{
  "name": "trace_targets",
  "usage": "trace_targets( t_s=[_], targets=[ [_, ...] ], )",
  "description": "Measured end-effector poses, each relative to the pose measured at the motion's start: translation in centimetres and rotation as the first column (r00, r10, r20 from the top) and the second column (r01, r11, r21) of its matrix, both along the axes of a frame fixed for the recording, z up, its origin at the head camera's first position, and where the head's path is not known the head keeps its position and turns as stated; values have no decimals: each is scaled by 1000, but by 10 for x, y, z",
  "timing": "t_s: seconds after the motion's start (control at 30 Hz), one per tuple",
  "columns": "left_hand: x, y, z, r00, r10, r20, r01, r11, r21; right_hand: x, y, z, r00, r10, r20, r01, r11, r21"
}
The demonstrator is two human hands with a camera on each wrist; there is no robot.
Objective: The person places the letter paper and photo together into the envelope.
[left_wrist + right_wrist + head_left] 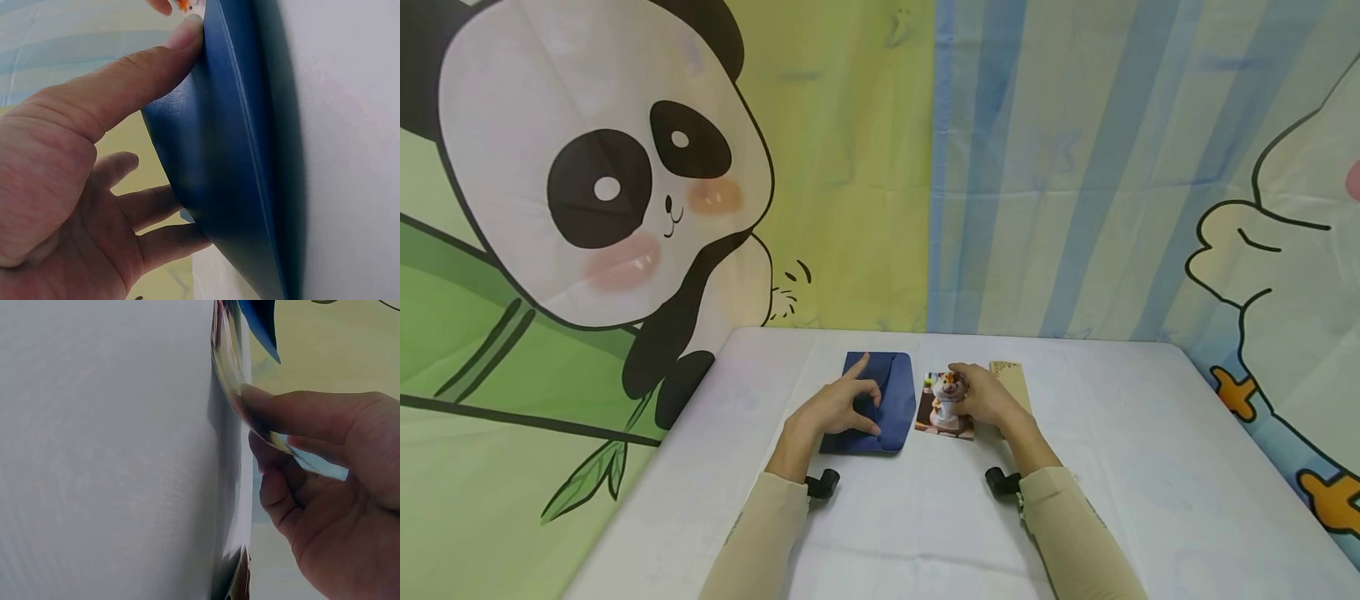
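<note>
A dark blue envelope (897, 417) lies on the white table with its flap towards the right. My left hand (835, 406) rests on it, thumb and fingers spread apart. In the left wrist view, the thumb and two fingertips of that hand (81, 144) touch the blue envelope (219, 162). Just right of the envelope is a photo card (942, 417) showing a small animal figure in white. My right hand (988, 396) pinches the card's right edge. The right wrist view shows the card (228, 362) bent and lifted off the table between thumb and fingers of that hand (331, 481).
A beige card or paper (1015, 383) with a brown ornamental corner lies beyond the right hand, partly covered by it. The white table (917, 533) meets a cartoon-printed cloth (850, 208) at its back edge. A black wrist device (1002, 482) sits on each forearm.
</note>
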State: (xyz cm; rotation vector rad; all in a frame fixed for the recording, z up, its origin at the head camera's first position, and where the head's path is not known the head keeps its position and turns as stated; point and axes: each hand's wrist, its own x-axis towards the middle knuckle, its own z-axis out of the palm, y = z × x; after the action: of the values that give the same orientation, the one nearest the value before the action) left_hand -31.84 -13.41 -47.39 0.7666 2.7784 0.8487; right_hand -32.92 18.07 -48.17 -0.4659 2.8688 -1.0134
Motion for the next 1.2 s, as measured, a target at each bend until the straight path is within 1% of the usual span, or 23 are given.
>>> trace_targets(
  t_s=[0.07, 0.27, 0.4, 0.5, 0.63, 0.7, 0.73, 0.83, 0.9, 1.2],
  targets=[
    [0, 0, 0, 1000, -1, 0, 1, 1000, 0, 0, 0, 1, 1000, 4, -12, -4, 1000, -9],
    [0, 0, 1, 1000, 0, 3, 0, 1000, -1, -1, 0, 5, 998, -36, -48, 35, 999, -30],
    [0, 0, 1, 1000, -2, 1, 2, 1000, 1, -2, 0, 6, 997, -53, -53, 51, 998, -41],
    [0, -1, 0, 1000, -4, 3, 4, 1000, 2, -3, 1, 8, 994, -80, -76, 73, 994, -86],
    [1, -1, 0, 1000, -6, 12, 6, 1000, 4, -2, 2, 10, 981, -131, -141, 109, 982, -153],
    [1, -1, 0, 1000, -5, 16, 5, 1000, 4, -2, 1, 11, 977, -149, -154, 119, 975, -187],
    [1, -1, 0, 1000, -5, 16, 5, 1000, 3, -1, 0, 12, 976, -150, -160, 116, 973, -201],
    [2, -1, 1, 1000, -3, 15, 3, 1000, 1, 1, -3, 13, 981, -133, -143, 93, 963, -252],
    [2, -1, 1, 1000, -2, 17, 2, 1000, 0, 3, -7, 14, 984, -115, -135, 76, 961, -264],
    [3, -1, 3, 1000, -12, 10, 12, 1000, 5, 6, -16, 14, 991, -56, -118, 27, 972, -235]
  ],
)
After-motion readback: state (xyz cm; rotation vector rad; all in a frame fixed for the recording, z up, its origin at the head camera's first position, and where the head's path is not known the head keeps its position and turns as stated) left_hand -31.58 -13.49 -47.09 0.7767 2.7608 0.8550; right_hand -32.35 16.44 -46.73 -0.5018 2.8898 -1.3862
